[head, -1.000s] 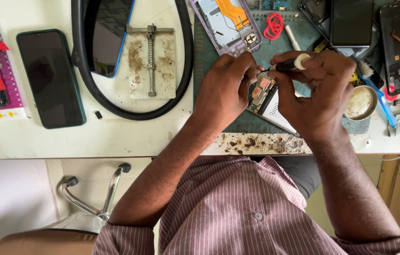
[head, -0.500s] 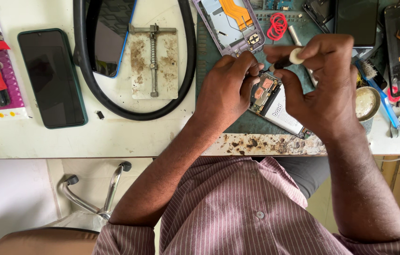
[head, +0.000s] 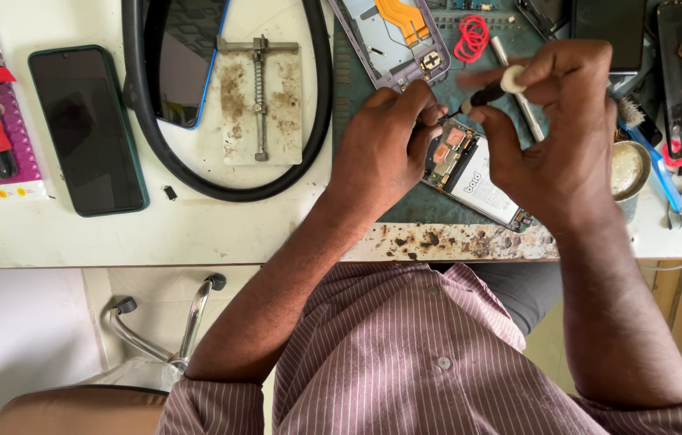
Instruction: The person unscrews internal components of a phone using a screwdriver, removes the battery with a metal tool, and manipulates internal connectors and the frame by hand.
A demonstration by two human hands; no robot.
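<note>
From the head camera, the left hand presses down on the open phone on the green mat, keeping it from sliding. The right hand pinches a small screwdriver, its tip pointing at the phone's insides.

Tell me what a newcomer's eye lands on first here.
At centre right, the left hand steadies an opened phone with its battery exposed, while the right hand works a small screwdriver over it. To the left, a thick black cable loop rings a stained metal jig.
</note>
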